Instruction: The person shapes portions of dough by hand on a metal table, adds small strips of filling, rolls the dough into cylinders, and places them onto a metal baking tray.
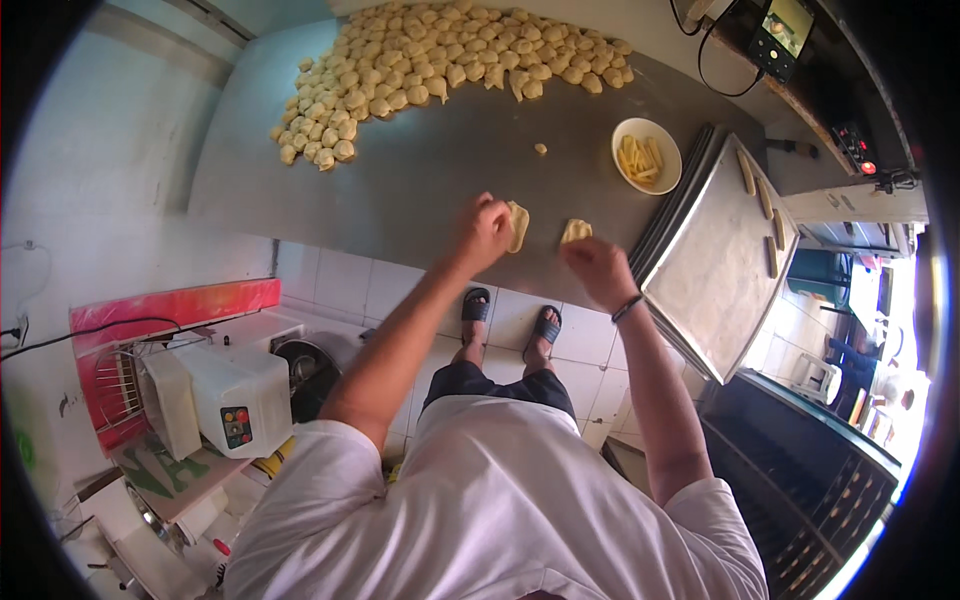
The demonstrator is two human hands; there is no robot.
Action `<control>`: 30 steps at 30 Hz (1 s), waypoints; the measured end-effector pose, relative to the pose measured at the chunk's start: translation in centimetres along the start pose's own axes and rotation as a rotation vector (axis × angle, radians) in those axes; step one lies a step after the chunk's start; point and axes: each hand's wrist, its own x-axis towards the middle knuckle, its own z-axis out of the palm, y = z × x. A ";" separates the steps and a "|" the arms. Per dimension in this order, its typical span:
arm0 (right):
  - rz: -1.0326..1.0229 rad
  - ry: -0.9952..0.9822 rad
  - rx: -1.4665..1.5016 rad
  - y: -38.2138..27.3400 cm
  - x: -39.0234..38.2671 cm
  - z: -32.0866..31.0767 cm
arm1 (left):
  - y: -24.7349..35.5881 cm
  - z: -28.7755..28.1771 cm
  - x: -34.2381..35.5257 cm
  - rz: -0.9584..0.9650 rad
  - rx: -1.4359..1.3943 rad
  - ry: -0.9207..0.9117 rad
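The person's left hand [487, 232] bends its fingers at one flat dough piece [518, 228], the right hand [600, 270] likewise at a second dough piece [576, 231], closure and grip unclear, over the metal table [400, 190], green-lettered cardboard [175, 468] lying lower left.

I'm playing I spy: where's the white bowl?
In the head view, the white bowl sits toward the right end of the grey table, just left of the flat trays and beyond the right hand.
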 end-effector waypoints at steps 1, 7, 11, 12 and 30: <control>-0.084 0.095 -0.054 0.0 1.4 -0.9 | -0.8 -0.2 1.1 0.045 -0.005 -0.027; -0.295 0.164 -0.409 2.3 5.9 -3.4 | -1.4 -0.2 5.1 0.270 0.155 -0.364; -0.191 -0.201 -0.312 1.7 7.5 -5.1 | -0.2 0.1 8.6 0.043 0.187 -0.689; -0.180 -0.199 -0.310 1.8 7.2 -5.0 | 1.2 0.1 9.7 -0.077 0.240 -0.852; -0.355 0.589 -0.737 -0.5 9.7 2.7 | -0.2 5.5 6.8 0.378 0.241 0.095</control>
